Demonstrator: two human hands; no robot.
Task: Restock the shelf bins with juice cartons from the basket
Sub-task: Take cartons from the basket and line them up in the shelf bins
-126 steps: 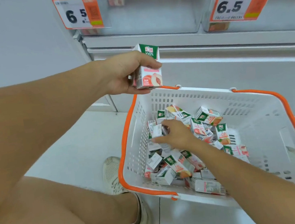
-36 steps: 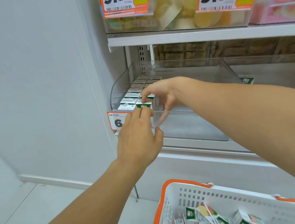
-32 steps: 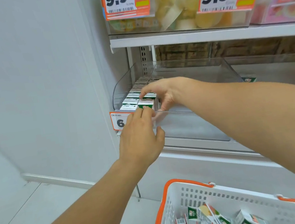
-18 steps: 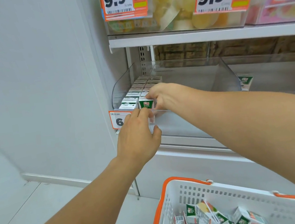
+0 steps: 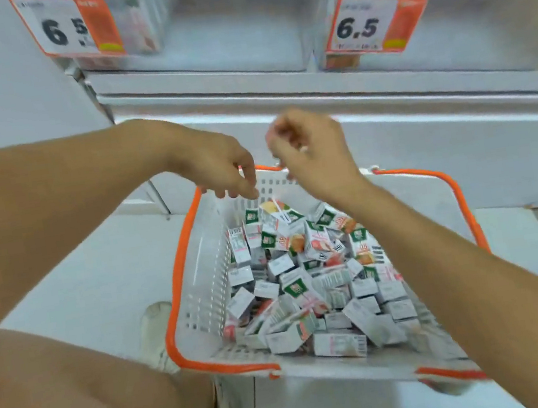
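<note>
A white basket (image 5: 202, 282) with orange rims sits on the floor, holding several small juice cartons (image 5: 305, 274) in a loose heap. My left hand (image 5: 221, 169) hovers over the basket's far left corner, fingers curled downward and apart, holding nothing. My right hand (image 5: 309, 153) hangs just to its right above the far rim, fingers loosely bent, with nothing visible in it. At the top stands the clear shelf bin (image 5: 236, 28), with cartons (image 5: 141, 17) at its left side behind a "6.5" price tag (image 5: 70, 27).
A second "6.5" price tag (image 5: 370, 23) marks the neighbouring bin on the right. The white shelf base (image 5: 389, 138) runs behind the basket. My knee (image 5: 62, 388) and shoe (image 5: 154, 334) are left of the basket on the tiled floor.
Both hands have left the shelf bin, where they set cartons into the row, and have come down empty over the basket. The view has tilted down from the shelf to the basket.
</note>
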